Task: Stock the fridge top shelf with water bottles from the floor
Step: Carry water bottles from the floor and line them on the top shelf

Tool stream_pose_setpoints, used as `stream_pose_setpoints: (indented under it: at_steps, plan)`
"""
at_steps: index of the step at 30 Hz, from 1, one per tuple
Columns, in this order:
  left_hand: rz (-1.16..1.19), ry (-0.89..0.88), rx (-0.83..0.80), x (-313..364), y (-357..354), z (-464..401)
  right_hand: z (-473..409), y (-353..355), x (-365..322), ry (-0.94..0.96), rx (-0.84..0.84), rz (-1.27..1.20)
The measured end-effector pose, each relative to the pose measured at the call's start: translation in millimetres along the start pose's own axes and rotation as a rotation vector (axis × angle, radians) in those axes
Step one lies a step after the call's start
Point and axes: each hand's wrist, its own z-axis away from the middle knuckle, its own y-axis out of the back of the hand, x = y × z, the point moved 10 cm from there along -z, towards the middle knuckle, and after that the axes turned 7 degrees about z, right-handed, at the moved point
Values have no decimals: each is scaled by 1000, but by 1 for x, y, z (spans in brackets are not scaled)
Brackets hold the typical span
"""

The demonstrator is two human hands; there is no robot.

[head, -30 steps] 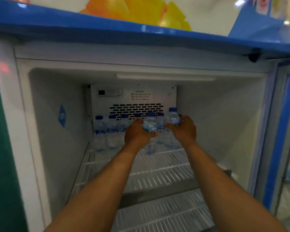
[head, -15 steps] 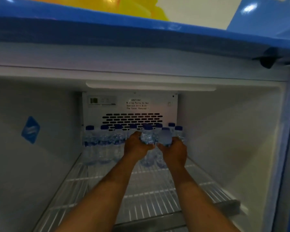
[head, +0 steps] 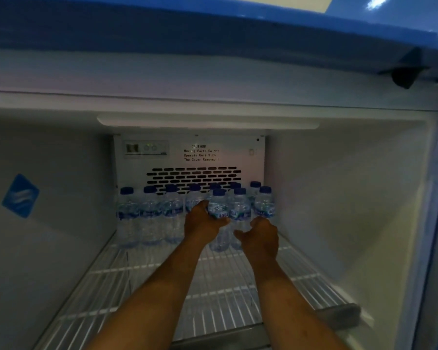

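Observation:
Small clear water bottles with blue caps stand in a row (head: 149,215) along the back of the fridge's white wire top shelf (head: 213,286). My left hand (head: 202,223) grips one bottle (head: 218,208) at its label, upright, just in front of the row. Right beside it stands another bottle (head: 239,210). My right hand (head: 262,236) hovers just right of that bottle and a little nearer to me, thumb out and fingers loosely bent, holding nothing. Two more bottles (head: 264,203) stand behind the right hand's fingertips.
The fridge's back panel has a vent grille (head: 192,176) just above the caps. White side walls close in left and right, with a blue sticker (head: 20,195) on the left wall. A light bar (head: 208,122) runs under the ceiling. The shelf's front half is bare wire.
My right hand has let go of its bottle, which now stands on the shelf, and has drawn back slightly. The left hand still grips its bottle. The view has moved closer.

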Motion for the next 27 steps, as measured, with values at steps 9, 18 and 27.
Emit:
stream_pose_setpoints:
  at_steps: [9, 18, 27]
  plan:
    - [-112, 81, -43, -29, -3, 2, -10, -5, 3, -38, -5, 5]
    - [-187, 144, -71, -37, -2, 4, -5, 0, 1, -69, 15, 74]
    - [-206, 157, -82, -34, -1, 11, -1, 2, -2, -54, 28, 107]
